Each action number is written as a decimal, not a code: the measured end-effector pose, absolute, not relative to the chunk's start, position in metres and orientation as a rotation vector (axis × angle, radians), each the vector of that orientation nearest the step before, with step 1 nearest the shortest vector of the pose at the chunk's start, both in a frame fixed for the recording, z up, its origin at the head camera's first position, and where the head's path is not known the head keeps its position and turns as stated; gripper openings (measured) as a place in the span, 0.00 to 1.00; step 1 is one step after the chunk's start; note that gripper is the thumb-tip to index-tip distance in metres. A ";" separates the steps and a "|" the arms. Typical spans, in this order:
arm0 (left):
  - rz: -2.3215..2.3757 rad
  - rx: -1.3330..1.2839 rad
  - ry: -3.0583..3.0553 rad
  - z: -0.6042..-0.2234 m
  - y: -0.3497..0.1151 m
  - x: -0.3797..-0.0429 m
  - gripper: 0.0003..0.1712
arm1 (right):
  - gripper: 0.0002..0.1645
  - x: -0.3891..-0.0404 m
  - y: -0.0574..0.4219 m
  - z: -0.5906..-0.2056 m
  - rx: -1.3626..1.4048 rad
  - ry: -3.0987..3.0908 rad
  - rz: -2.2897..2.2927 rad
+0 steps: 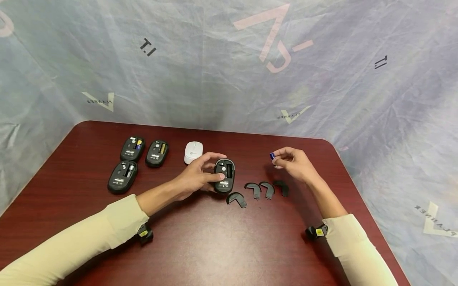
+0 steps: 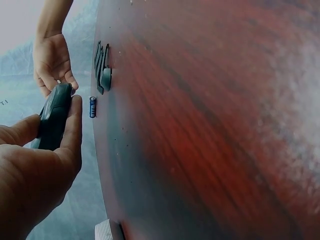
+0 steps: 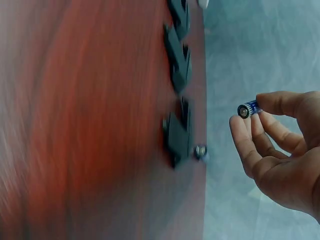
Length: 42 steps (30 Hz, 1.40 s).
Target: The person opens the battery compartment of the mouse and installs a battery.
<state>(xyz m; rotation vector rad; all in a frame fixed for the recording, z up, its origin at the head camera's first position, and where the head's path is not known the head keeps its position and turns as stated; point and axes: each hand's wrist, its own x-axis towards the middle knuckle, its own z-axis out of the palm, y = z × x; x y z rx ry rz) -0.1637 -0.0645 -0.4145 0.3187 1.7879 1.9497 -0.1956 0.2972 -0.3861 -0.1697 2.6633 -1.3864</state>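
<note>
My left hand (image 1: 191,178) grips a black computer mouse (image 1: 224,184) with its underside turned up, the thumb across its label area. The battery slot in that mouse is open and dark. In the right wrist view, a blue AA-size battery (image 3: 248,109) is pinched between the thumb and fingertips of my right hand (image 3: 285,145), raised over the table's far right part. A second blue battery (image 2: 92,107) lies on the table close by. Several black battery covers (image 1: 253,190) form a row between the hands, nearer to me.
Three upturned black mice, one of them (image 1: 123,176) nearest me, lie at the left with batteries in their slots. A white mouse (image 1: 193,152) sits just behind my left hand. Beyond the dark red table (image 1: 214,246) hangs a grey printed sheet (image 1: 200,71).
</note>
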 end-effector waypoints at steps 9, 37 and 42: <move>1.936 0.317 1.806 -0.416 -0.062 -0.165 0.40 | 0.17 -0.181 0.266 -0.387 -0.184 2.535 -1.509; 1.944 0.294 1.788 -0.422 -0.051 -0.164 0.36 | 0.18 -0.163 0.187 -0.393 -0.080 2.192 -1.929; 1.939 0.304 1.805 -0.422 -0.053 -0.164 0.36 | 0.18 -0.162 0.185 -0.396 -0.112 2.243 -1.858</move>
